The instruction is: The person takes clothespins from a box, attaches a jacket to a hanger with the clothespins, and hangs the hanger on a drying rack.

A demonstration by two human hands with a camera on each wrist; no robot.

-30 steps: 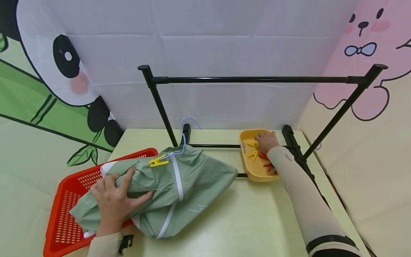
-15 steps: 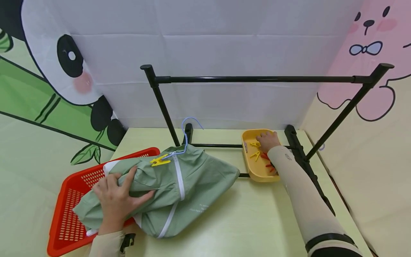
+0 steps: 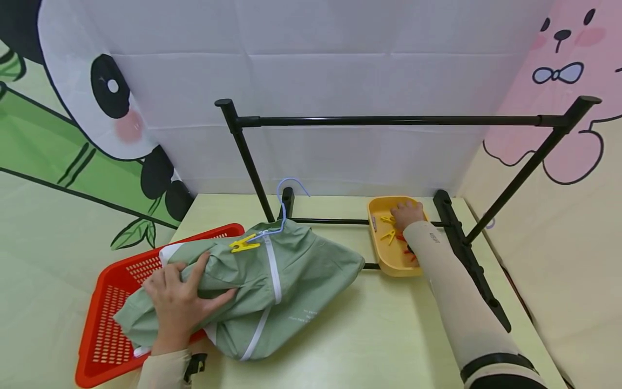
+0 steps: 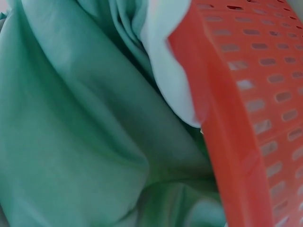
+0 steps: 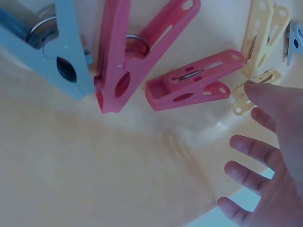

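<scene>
A light green jacket with a white zip lies half over a red basket. Its collar holds a blue hanger, and a yellow clothespin sits by the hanger. My left hand rests on the jacket with fingers and thumb spread; the left wrist view shows green cloth but no fingers. Inside a yellow tray, my right hand is among clothespins. In the right wrist view its fingers are apart, the thumb tip at a yellow clothespin. Pink clothespins and a blue clothespin lie nearby.
A black rack stands behind, with its top bar across the view and a foot right of the tray. The pale table extends in front. A printed cloth hangs at the back.
The whole scene shifts slightly to the right in the head view. Both hands keep nearly the same places, the left on the jacket and the right in the tray.
</scene>
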